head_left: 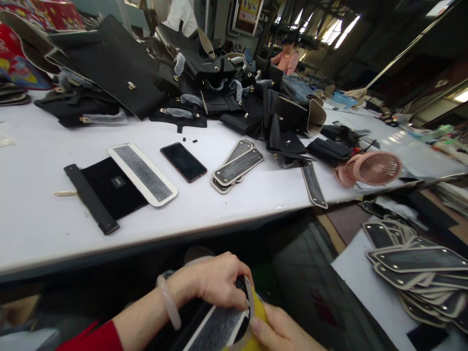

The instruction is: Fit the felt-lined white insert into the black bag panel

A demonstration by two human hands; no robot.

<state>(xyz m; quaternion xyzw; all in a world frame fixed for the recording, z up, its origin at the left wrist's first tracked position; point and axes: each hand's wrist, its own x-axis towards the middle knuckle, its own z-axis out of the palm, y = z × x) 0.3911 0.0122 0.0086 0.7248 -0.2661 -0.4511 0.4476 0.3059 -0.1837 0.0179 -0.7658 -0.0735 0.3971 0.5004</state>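
Observation:
Below the table's front edge, my left hand (224, 282) is closed on the edge of a partly made black bag, its fingers curled over the rim. A white-bordered grey panel (215, 329) shows on the bag under that hand. My right hand (280, 329) pinches a yellow piece (259, 312) with a pale edge at the bag's right side, thumb on top. The two hands are close together, and the bag's lower part is cut off by the frame. On the table lie a black flap piece (113, 187) and a white-edged grey panel (144, 175).
Black leather bags (135, 73) are heaped along the back of the white table (153, 248). A phone (184, 162), stacked oval-ended base panels (237, 167) and a pink fan (376, 168) stand nearer. More panels (420, 258) are piled at right. A person (287, 61) is at the far end.

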